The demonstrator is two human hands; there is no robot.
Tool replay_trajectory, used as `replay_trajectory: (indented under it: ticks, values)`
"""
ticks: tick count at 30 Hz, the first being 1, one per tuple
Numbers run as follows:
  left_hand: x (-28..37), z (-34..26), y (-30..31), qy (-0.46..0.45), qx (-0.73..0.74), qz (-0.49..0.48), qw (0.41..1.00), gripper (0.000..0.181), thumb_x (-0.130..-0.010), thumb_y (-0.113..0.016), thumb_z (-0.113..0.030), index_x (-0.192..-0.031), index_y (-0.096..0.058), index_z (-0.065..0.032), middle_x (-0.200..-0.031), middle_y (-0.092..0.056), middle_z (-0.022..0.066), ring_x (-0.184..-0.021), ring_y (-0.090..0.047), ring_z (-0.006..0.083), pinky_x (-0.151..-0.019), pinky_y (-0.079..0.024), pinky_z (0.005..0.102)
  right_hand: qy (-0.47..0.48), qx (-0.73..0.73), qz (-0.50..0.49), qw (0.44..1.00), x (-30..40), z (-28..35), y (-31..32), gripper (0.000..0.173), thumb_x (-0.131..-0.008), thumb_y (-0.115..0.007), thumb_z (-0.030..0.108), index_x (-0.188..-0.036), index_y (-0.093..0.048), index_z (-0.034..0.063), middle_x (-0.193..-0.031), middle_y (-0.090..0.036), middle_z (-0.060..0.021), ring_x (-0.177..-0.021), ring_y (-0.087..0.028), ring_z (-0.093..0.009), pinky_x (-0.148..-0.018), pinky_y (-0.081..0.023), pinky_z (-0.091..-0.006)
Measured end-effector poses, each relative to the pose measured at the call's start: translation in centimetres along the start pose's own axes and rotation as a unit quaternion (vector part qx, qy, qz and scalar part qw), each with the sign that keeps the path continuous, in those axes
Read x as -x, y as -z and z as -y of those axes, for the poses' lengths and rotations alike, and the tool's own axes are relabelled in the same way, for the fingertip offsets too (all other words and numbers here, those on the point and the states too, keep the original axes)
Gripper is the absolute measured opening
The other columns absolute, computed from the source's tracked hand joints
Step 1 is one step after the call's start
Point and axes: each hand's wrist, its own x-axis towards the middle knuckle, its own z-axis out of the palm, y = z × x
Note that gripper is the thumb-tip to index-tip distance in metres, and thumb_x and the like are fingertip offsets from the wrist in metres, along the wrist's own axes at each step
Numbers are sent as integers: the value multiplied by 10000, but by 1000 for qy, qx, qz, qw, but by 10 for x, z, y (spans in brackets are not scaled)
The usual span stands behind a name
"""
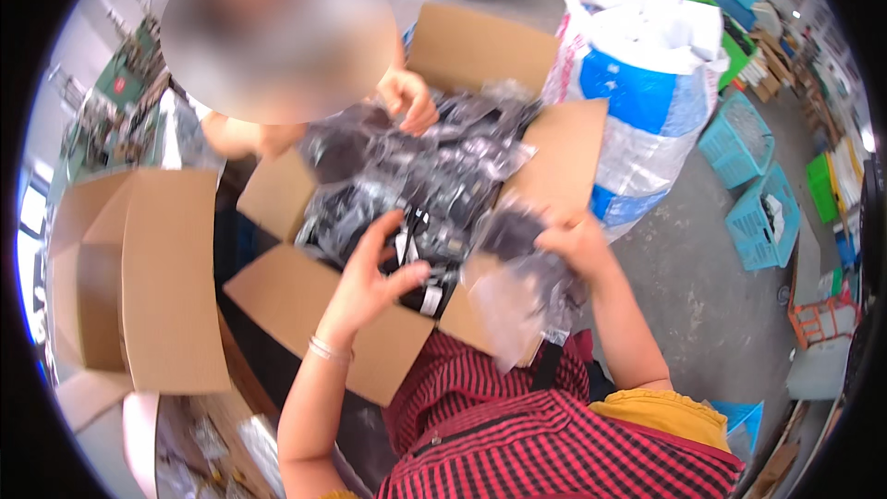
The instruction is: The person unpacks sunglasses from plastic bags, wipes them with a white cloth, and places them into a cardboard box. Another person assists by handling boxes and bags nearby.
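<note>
My right hand (576, 241) grips a clear plastic bag (520, 284) with something dark inside, near the right flap of an open cardboard box (565, 159). The bag is blurred, so its contents cannot be named. My left hand (374, 274) hovers at the box's near left side, fingers apart, with nothing held. Many dark items in clear plastic bags (436, 159) fill the box to the top. White tags (407, 247) show among them below my left fingertips. Across the box, another person's hand (409, 100) is over the bagged items.
An open cardboard box (173, 284) stands at the left. Right of the filled box is a large blue and white woven sack (637, 118) stuffed with white material. Turquoise plastic crates (762, 222) sit on the floor farther right. Green machinery (118, 90) is at the far left.
</note>
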Motion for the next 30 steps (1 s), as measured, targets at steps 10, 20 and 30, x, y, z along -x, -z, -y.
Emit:
replay_trajectory:
  ticks: [10, 20, 30]
  values:
    - [-79, -59, -84, 42, 201, 185, 961, 824, -600, -828, 25, -1301, -398, -24, -1160, -525, 34, -1078, -522, 154, -912, -465, 299, 206, 19, -71, 976, -63, 38, -42, 127, -775, -670, 68, -756, -551, 27, -852, -591, -88, -808, -581, -177, -727, -455, -309]
    - [-206, -65, -57, -77, 166, 0, 983, 929, -819, -745, -100, -1469, -95, 39, -1414, -368, 147, -1249, -418, 190, -1048, -364, 340, -43, -125, 142, 981, -156, 13, -9, 1063, -689, -848, 108, -1495, -159, 30, -1345, -488, -121, -1245, -464, -211, -1041, -386, -353]
    - [-210, -46, -8, 71, 243, -100, 962, 826, -834, -677, -117, -1498, -189, -64, -1456, -337, 161, -1300, -390, 230, -1031, -364, 387, 198, 232, -350, 886, -399, 42, 59, 722, -696, -780, 109, -1313, -437, -41, -1184, -608, -199, -1103, -590, -322, -969, -455, -392]
